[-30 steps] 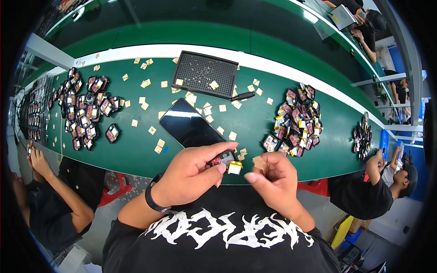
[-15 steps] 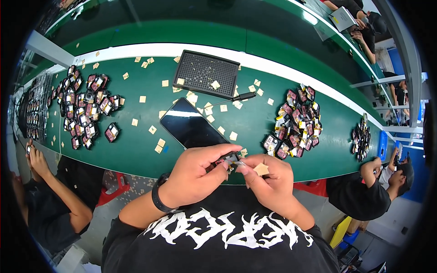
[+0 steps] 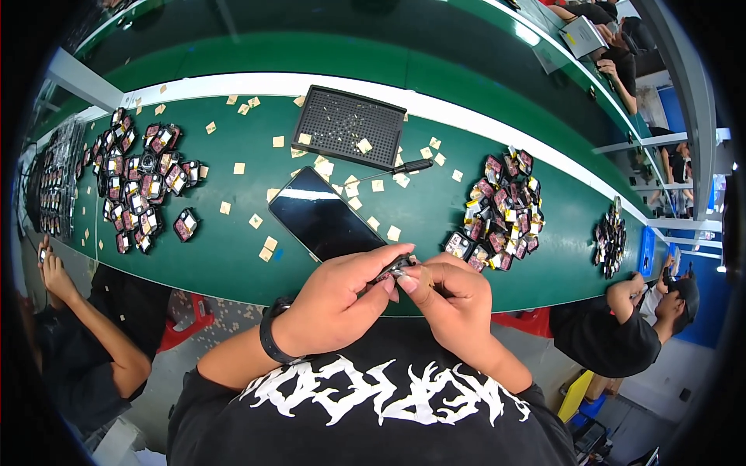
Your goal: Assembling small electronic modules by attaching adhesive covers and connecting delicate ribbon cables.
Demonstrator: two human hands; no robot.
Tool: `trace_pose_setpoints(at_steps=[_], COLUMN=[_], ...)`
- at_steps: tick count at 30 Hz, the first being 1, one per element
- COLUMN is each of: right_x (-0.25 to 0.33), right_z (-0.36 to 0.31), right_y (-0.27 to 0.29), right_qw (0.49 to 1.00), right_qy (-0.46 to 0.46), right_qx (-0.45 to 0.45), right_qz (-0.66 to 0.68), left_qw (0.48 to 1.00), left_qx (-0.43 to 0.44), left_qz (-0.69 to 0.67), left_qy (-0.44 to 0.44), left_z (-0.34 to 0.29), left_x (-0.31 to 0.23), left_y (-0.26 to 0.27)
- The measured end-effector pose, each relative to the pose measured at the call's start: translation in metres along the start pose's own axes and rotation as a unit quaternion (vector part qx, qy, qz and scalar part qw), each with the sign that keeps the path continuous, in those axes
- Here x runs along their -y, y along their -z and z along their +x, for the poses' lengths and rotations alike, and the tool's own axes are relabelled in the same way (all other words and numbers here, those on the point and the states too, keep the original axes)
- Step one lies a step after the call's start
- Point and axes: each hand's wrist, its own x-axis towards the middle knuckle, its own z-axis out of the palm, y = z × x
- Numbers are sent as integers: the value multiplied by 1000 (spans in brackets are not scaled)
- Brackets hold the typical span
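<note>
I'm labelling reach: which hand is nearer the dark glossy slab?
Left: the left hand is at the near end of the dark glossy slab; the right hand is farther off, toward the lower right.

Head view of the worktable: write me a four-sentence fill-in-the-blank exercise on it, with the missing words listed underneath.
1. A plain black band circles the person's ____ wrist.
2. A thin beige paper-like piece is in the person's bare ____ hand.
3. The glossy black rectangular slab lies on a flat worktable coloured ____.
4. The black-handled screwdriver-like tool has its handle toward the picture's ____ side.

Missing words: left; right; green; right.
</note>
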Motion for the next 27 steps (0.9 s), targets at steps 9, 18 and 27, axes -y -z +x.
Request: trace_pose_setpoints(at_steps=[9, 18, 27], right_x=[3, -11, -16], right_z=[4, 8, -5], right_y=[-13, -6, 16], right_qw=[942, 975, 980], right_qy=[-165, -195, -175], right_qx=[-68, -9, -31], right_qz=[285, 103, 88], left_qw=[998, 989, 995], left_qx=[47, 40, 52], left_qz=[32, 126, 51], left_qy=[-21, -72, 71], left_z=[-7, -6, -12], left_x=[8, 15, 4], left_y=[2, 4, 19])
